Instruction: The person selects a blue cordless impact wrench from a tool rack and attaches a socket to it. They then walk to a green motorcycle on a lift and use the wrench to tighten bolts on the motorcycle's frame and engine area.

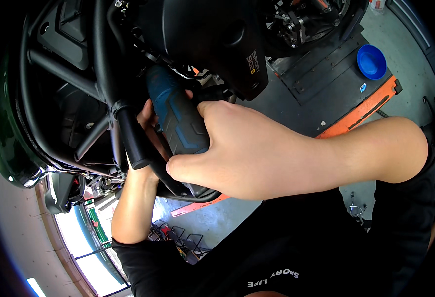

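Observation:
A black tyre (180, 119) with angular grooves and a bluish sheen stands between my two hands, among the parts of a dark motorcycle. My right hand (237, 143) grips it from the right. Its thumb lies across the tread, and its other fingers are mostly hidden. My left hand (147, 119) holds the tyre's left side, partly covered by a thick black bar end (132, 143). Right above the tyre hangs a smooth black body panel (212, 39) with printed lettering.
Black tubular crash bars (64, 72) flank the tyre on the left, beside a glossy dark green panel (7, 133). A dark lift platform (316, 74) with an orange edge (358, 111) lies below. A blue bowl (371, 62) rests on it at the far right. Folding chairs (193, 242) stand behind.

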`<state>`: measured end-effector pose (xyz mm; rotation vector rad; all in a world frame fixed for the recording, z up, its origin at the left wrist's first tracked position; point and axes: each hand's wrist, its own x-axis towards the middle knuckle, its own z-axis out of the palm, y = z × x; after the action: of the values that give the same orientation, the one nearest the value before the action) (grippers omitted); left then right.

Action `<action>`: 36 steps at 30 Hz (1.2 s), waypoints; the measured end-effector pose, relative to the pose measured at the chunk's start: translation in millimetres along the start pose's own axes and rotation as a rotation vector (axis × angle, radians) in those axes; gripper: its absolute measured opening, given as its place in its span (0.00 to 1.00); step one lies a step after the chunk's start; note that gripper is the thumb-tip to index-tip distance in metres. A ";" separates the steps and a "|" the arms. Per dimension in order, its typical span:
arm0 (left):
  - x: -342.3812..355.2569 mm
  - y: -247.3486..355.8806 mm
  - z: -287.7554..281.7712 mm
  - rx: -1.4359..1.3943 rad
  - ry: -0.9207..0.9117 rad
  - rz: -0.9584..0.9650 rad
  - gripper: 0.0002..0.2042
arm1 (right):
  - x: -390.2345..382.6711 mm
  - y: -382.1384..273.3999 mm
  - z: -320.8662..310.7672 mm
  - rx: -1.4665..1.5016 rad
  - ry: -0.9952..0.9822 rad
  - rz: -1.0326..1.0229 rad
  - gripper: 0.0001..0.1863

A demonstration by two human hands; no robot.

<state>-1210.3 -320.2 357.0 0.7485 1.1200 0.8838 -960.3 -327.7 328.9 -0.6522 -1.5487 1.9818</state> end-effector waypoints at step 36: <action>5.2 -7.8 -0.3 -0.060 -0.156 0.093 0.34 | -8.8 22.4 31.7 -0.070 0.260 -0.283 0.32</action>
<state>-1207.9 -319.2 347.9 0.8111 0.9233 0.9169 -977.4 -360.7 314.6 -0.6500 -1.4658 1.5745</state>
